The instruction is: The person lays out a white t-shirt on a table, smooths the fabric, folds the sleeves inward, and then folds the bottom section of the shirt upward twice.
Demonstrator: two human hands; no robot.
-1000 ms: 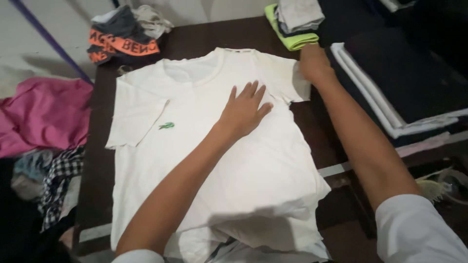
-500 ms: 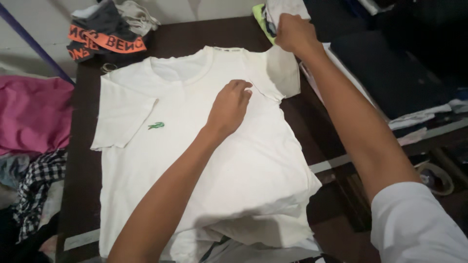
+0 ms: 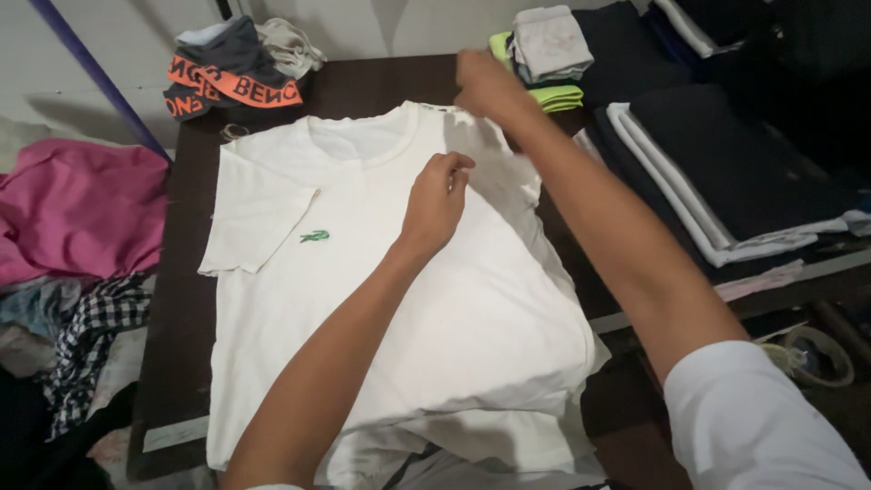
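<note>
While the white T-shirt (image 3: 363,299) lies flat on the dark bench (image 3: 186,299), front side up, the left hand (image 3: 435,201) presses on its chest area with fingers curled, pinching the cloth. The right hand (image 3: 485,83) grasps the right sleeve and holds it folded over the shirt near the collar. Folded clothes (image 3: 544,50) are stacked just behind it.

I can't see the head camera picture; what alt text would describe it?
Two bare hands fold a white short-sleeved T-shirt on a dark wooden table: the right hand draws a sleeve inward, and the left hand presses the chest. Folded clothes stacks lie right, a pink garment left.
</note>
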